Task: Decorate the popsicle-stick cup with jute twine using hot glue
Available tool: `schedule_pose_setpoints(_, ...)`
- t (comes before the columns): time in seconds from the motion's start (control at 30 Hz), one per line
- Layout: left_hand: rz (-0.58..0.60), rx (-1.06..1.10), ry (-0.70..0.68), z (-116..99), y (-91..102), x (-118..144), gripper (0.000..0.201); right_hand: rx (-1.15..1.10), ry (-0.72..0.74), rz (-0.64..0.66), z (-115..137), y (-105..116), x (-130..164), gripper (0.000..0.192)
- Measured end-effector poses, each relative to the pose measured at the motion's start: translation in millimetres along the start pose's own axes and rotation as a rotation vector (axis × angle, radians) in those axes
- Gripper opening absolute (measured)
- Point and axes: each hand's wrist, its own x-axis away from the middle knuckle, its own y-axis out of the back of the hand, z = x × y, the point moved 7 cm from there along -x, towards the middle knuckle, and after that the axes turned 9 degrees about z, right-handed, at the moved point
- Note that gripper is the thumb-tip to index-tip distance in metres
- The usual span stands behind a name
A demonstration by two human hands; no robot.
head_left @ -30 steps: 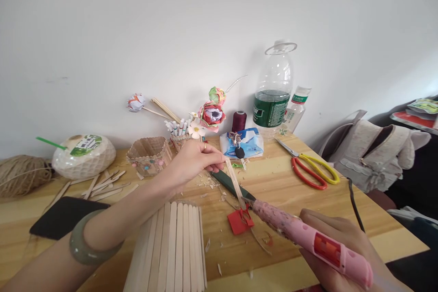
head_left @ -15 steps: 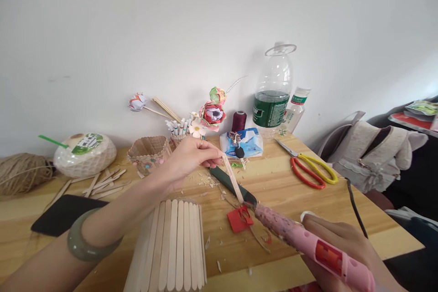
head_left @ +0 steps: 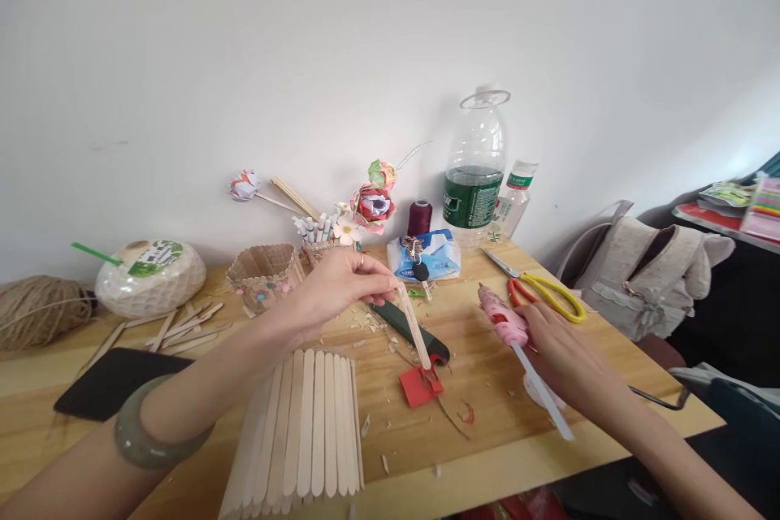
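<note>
My left hand (head_left: 341, 286) pinches the top end of a wooden craft stick (head_left: 413, 327). The stick slants down to the right, its lower end by a small red paper piece (head_left: 417, 387) on the wooden table (head_left: 487, 414). My right hand (head_left: 557, 349) lies over a pink glue gun (head_left: 504, 317) that rests on the table, nozzle pointing toward the wall, with a clear glue stick (head_left: 542, 394) trailing from its back. Below my left forearm stands a curved panel of glued craft sticks (head_left: 308, 431).
A green-handled knife (head_left: 409, 327) lies under the held stick. Yellow and red scissors (head_left: 539, 292), a tissue pack with keys (head_left: 423, 253), a large bottle (head_left: 475, 171), paper flowers (head_left: 373, 201), loose sticks (head_left: 183, 323), a black phone (head_left: 106, 382), twine (head_left: 36, 309) and a bag (head_left: 646, 268) surround the area.
My right hand swung the glue gun away from the stick's tip, moved it right and back, and laid it on the table. My left hand kept hold of the stick.
</note>
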Motion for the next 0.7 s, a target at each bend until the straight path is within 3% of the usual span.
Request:
schedule_pose_setpoints(0.17,0.077,-0.083,-0.029,-5,-8.8,5,0.01,-0.035,-0.047,0.117,-17,-20,-37,0.025)
schedule_pose_setpoints(0.3,0.122,-0.121,-0.013,-8,-13.2,11,0.009,-0.062,-0.019,0.13,-8,-3,-46,0.023)
schedule_pose_setpoints(0.43,0.16,-0.143,-0.005,-15,-20.7,16,0.009,-0.154,0.042,0.056,36,43,-33,0.031)
schedule_pose_setpoints(0.53,0.186,-0.171,-0.007,-19,-28.2,19,0.009,-0.631,0.178,0.072,83,74,-19,0.027)
schedule_pose_setpoints(0.7,0.222,-0.239,-0.071,-22,-36.5,28,0.012,-0.864,0.277,0.228,129,87,-6,0.023)
